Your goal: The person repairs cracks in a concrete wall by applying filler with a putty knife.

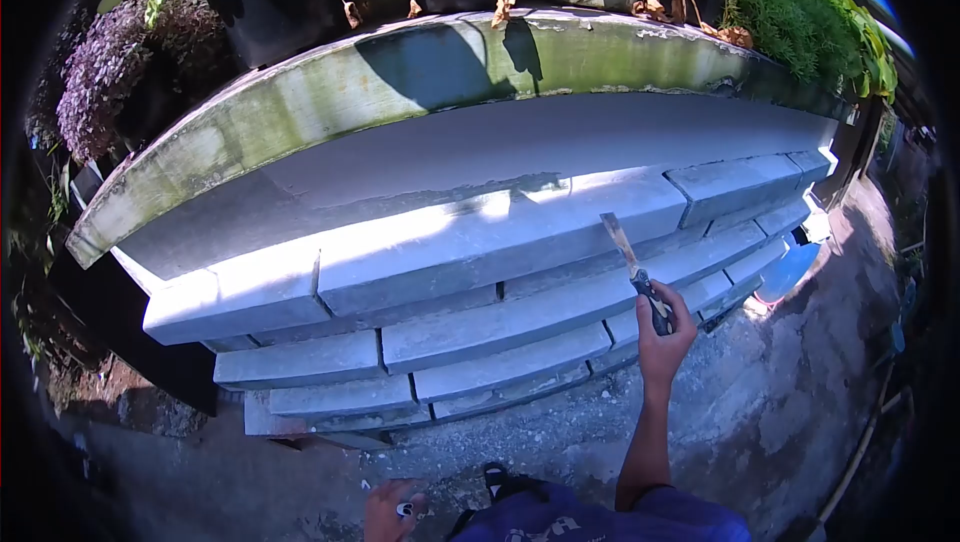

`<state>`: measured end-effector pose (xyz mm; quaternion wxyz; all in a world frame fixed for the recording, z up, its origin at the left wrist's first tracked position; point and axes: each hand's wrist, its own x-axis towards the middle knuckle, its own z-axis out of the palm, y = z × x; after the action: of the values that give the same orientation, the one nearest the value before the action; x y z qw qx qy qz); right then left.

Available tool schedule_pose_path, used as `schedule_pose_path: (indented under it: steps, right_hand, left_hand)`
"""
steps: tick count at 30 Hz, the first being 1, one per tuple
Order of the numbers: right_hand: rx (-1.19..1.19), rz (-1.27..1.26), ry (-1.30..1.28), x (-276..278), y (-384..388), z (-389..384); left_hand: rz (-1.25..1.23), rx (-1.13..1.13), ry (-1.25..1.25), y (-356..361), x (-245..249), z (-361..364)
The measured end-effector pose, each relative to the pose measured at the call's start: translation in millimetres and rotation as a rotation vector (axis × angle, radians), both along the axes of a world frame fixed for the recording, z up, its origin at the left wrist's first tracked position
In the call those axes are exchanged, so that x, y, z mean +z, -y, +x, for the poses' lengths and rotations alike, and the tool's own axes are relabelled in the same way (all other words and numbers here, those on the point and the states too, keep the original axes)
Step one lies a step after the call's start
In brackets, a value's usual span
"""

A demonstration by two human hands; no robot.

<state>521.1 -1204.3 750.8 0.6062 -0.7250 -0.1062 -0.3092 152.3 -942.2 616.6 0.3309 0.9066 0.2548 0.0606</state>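
Note:
My right hand (664, 342) is closed around the dark handle of a putty knife (621, 240). Its narrow blade points up and away, overlapping the front face of the top course of pale grey blocks (500, 260) in this view. Dark joints run between the blocks, and a smooth plastered band (560, 147) rises behind them. Low at the bottom edge, my left hand (392, 510) hangs near my body, its fingers blurred. A small white and dark item (405, 509) shows at this hand; I cannot tell whether it is held or worn.
A mossy concrete ledge (330, 107) overhangs the blocks, with dark plant pots (270, 7) and dry hanging stems on top. A purple-leaved plant (100, 92) grows at left. Rubble-strewn ground (560, 442) lies below, and a blue container (788, 267) stands at right.

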Motion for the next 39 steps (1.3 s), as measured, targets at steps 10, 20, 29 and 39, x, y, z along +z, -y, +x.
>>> schedule_pose_path:
  steps: [10, 20, 29, 39]
  right_hand:
    - [0.618, 0.761, -0.587, -114.3, 62.9, -59.8]
    - [0.678, 0.729, -0.950, -152.0, 123.0, -92.3]
    - [0.719, 0.326, -0.518, -115.6, 106.5, -53.2]
    - [0.491, 0.202, 0.340, -50.7, 97.1, 108.5]
  left_hand:
    - [0.090, 0.317, 0.041, 114.3, -73.4, -55.8]
    - [-0.141, 0.516, -0.408, 234.5, -99.6, -65.1]
    - [-0.299, 0.920, -0.193, 230.4, -56.1, -25.0]
    - [0.007, 0.687, 0.685, 173.4, 18.0, 207.6]
